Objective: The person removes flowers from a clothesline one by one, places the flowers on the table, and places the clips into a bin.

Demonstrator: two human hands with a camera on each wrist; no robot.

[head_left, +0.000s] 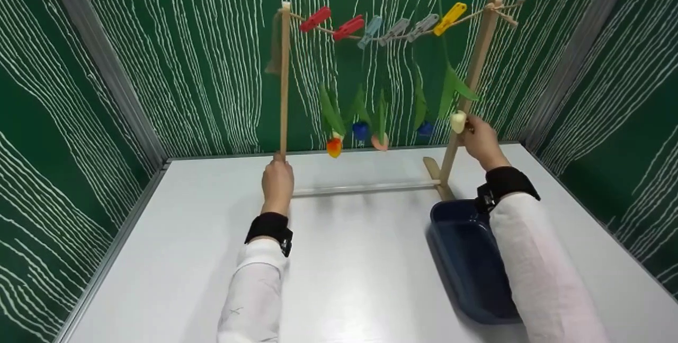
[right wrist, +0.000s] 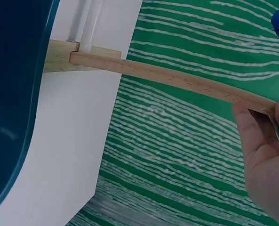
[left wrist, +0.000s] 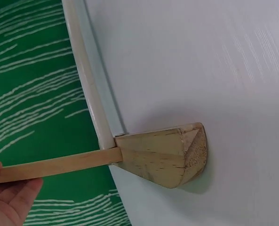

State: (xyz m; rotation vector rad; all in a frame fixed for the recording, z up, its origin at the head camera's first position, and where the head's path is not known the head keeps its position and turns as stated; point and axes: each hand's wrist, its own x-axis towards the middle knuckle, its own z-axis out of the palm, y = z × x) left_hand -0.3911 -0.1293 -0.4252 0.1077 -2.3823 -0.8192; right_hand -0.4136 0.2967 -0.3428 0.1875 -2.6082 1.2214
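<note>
A wooden rack has a left post [head_left: 285, 83] and a right post [head_left: 482, 49]. Low on the left post, my left hand [head_left: 277, 181] grips the wood; the left wrist view shows thumb and fingers [left wrist: 24, 200] round it, above a wooden foot [left wrist: 151, 157]. My right hand [head_left: 483, 142] holds the right post about halfway up, fingers [right wrist: 247, 125] against its sides. Between the posts a string carries red clothespins [head_left: 316, 19], a blue one [head_left: 369, 32], grey ones [head_left: 394, 32] and a yellow one [head_left: 450, 19]. Artificial tulips hang upside down; a cream tulip [head_left: 458, 122] is beside my right hand.
A dark blue basin [head_left: 466, 274] stands on the white table [head_left: 360, 269], under my right forearm. A white rod [head_left: 365, 188] joins the posts low down. Green walls [head_left: 212, 68] with white streaks rise behind and at both sides.
</note>
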